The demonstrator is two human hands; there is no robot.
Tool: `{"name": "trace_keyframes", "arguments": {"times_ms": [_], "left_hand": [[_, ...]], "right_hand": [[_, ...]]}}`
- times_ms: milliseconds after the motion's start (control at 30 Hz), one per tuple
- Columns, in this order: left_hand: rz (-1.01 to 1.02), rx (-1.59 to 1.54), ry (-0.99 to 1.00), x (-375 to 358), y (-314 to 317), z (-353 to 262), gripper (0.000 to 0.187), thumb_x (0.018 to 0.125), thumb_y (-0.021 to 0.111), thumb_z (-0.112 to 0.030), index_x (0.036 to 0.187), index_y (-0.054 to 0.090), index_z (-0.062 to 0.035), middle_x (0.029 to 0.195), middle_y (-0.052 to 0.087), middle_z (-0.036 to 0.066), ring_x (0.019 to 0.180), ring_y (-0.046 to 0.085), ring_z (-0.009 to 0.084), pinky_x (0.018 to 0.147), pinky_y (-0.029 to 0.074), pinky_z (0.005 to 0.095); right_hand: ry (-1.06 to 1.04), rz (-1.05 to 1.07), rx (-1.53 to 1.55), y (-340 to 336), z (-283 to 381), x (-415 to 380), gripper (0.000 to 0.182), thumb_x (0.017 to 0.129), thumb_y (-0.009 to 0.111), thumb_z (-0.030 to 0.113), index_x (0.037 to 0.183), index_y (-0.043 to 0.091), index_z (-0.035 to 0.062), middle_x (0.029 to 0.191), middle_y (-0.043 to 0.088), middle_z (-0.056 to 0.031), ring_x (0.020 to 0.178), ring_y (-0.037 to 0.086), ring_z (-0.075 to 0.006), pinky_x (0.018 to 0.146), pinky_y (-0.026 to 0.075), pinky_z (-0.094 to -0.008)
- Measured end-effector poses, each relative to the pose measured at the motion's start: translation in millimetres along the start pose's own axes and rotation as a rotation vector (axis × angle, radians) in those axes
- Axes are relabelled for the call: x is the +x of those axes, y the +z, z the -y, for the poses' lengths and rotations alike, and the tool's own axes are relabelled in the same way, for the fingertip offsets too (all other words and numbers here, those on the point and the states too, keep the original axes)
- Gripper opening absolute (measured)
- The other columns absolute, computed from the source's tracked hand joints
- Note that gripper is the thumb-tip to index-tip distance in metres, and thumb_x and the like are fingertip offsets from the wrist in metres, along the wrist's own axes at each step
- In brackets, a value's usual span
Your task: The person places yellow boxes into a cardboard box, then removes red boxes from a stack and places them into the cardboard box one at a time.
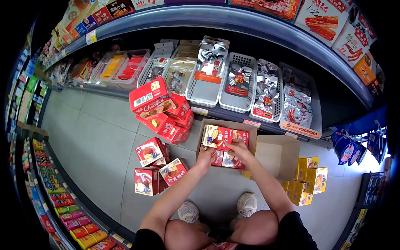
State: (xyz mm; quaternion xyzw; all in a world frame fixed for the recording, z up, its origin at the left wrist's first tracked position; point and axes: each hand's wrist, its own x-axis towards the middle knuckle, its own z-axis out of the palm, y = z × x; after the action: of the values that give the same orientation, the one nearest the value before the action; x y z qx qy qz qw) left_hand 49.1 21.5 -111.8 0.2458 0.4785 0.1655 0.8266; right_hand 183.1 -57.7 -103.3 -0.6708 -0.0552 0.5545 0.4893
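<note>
An open cardboard carton [201, 129] stands on the floor in front of me, with several red snack boxes inside. One red-and-white snack box [215, 137] lies raised at its upper left, showing a picture of round filled cakes. My left hand [206, 157] grips the lower left edge of this box. At its right end my right hand [238, 148] has its fingers closed on the edge. Parts of both hands' fingertips are hidden by the boxes. Another red box [231, 160] lies below them in the carton.
A second open carton [278, 152] stands right of the first, with yellow boxes [313, 181] beyond it. To the left are stacked red Chocopai boxes [152, 100] and more red boxes [150, 152]. Ahead, a low shelf holds white baskets [203, 96] of packaged snacks.
</note>
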Motion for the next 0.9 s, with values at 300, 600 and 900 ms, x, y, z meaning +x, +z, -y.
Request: {"name": "trace_keyframes", "arguments": {"times_ms": [300, 600, 900], "left_hand": [[-0.010, 0.031, -0.021, 6.5, 1.0, 1.1, 0.038, 0.078, 0.041, 0.003, 0.112, 0.028, -0.0082, 0.101, 0.044, 0.007, 0.094, 0.048, 0.0187, 0.087, 0.040, 0.0347], [-0.005, 0.053, 0.030, 14.1, -1.8, 0.3, 0.049, 0.075, 0.047, 0.002, 0.117, 0.024, -0.0087, 0.106, 0.043, 0.006, 0.094, 0.049, 0.0174, 0.084, 0.041, 0.0324], [-0.014, 0.038, -0.007, 5.9, 2.8, -5.5, 0.053, 0.076, 0.044, 0.002, 0.123, 0.023, -0.0113, 0.120, 0.037, 0.004, 0.100, 0.045, 0.0155, 0.086, 0.039, 0.0318]], "right_hand": [[0.030, -0.069, -0.030, 7.2, -5.2, 16.7, 0.060, 0.072, 0.065, 0.024, 0.114, 0.030, -0.0005, 0.110, 0.040, -0.0137, 0.097, 0.048, -0.0193, 0.080, 0.045, -0.0300], [-0.054, -0.035, 0.010, 14.5, -9.4, 24.6, 0.051, 0.074, 0.062, 0.025, 0.113, 0.040, 0.0014, 0.103, 0.049, -0.0098, 0.092, 0.051, -0.0146, 0.075, 0.046, -0.0241], [-0.102, -0.008, 0.008, 12.7, -14.9, 28.5, 0.041, 0.077, 0.058, 0.017, 0.112, 0.043, 0.0018, 0.104, 0.050, -0.0053, 0.091, 0.050, -0.0112, 0.075, 0.043, -0.0220]]}}
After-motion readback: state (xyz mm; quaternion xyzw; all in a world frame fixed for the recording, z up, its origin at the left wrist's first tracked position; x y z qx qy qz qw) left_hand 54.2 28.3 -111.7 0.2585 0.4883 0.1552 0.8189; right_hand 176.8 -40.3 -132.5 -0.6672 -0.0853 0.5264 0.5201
